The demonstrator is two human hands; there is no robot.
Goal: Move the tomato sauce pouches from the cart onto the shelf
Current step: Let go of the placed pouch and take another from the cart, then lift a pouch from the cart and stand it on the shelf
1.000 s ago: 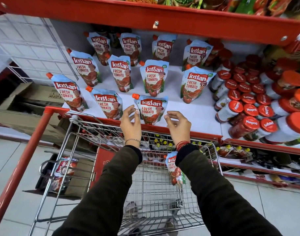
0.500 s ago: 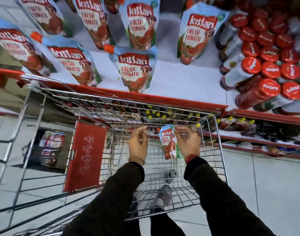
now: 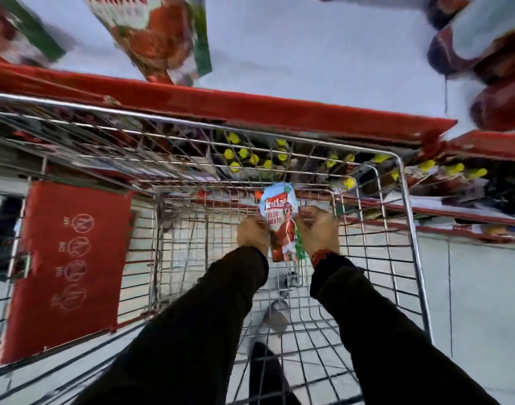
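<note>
Both hands reach down into the wire cart (image 3: 408,217), one on each side of a single pouch (image 3: 281,220). The pouch stands roughly upright near the far end of the basket, its blue top uppermost and its red printed lower half between the two wrists. The left hand (image 3: 253,232) presses against the pouch's left edge, fingers curled inward. The right hand (image 3: 317,229) closes on the right edge, its fingers wrapped round the side. Together they appear to clasp the pouch, though blur hides the fingertips. A thin bracelet (image 3: 262,244) sits on the left wrist and a red band (image 3: 323,255) on the right; both arms wear dark sleeves (image 3: 192,331).

Above the cart's far rim runs the red lip of the shelf (image 3: 279,109), with its pale surface behind it. Two more pouches stand there at upper left, one (image 3: 159,33) close to the lip and another (image 3: 13,33) cut off by the frame edge. Dark red jars (image 3: 484,54) crowd the shelf at upper right. A red panel (image 3: 69,267) with white symbols hangs on the cart's left side. Below the shelf, yellow-capped items (image 3: 241,154) show through the wire.
</note>
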